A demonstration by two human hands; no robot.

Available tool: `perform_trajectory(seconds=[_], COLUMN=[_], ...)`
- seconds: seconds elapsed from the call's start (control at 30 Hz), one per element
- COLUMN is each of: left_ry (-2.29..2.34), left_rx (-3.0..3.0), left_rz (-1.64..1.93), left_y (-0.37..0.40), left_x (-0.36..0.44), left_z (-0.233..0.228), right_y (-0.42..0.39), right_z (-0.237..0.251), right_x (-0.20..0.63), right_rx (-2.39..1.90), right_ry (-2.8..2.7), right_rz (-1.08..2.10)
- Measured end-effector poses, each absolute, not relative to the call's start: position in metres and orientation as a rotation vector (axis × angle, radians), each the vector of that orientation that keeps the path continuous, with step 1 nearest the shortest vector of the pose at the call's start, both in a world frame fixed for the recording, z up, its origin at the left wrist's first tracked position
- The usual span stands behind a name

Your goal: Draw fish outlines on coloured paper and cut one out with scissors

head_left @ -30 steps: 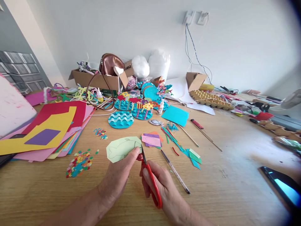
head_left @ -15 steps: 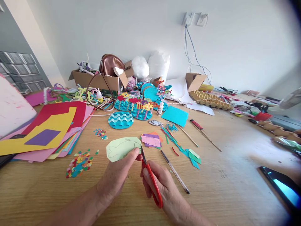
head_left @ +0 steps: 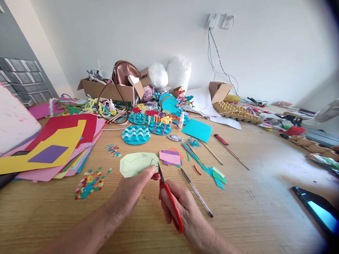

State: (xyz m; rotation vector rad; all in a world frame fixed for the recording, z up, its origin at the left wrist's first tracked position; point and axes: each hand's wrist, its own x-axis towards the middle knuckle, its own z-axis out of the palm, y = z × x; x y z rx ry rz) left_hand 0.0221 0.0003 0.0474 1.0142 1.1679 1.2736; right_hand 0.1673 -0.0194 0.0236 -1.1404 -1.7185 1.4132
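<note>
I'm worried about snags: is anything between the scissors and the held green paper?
Nothing visible: the scissors in the right hand have tips by the edge of the green paper. The left hand holds it, thumb beside the blades.

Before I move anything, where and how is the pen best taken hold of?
I'd pinch the pen mid-barrel, preferably from its right: it is slim and lies flat, and the right hand with scissors is close on its left.

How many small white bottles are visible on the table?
2: one bottle beside the blue sheet, another bottle in front of the left cardboard box. More may be hidden in the clutter.
</note>
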Motion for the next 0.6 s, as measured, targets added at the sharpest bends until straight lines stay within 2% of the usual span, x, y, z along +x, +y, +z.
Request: perform_trajectory(seconds=[0.3,0.6], left_ry=[1.110,1.049], left_rx=[1.119,1.110], left_rz=[1.209,1.142], left_y=[0.002,0.002], left_x=[0.010,0.003], left_z=[0.032,0.043], right_y=[-0.021,-0.020], right_z=[0.026,0.030], right_x=[0.167,0.167], right_rx=[-1.170,-1.180], right_ry=[-1.703,-1.728], right_rz=[1.442,1.439])
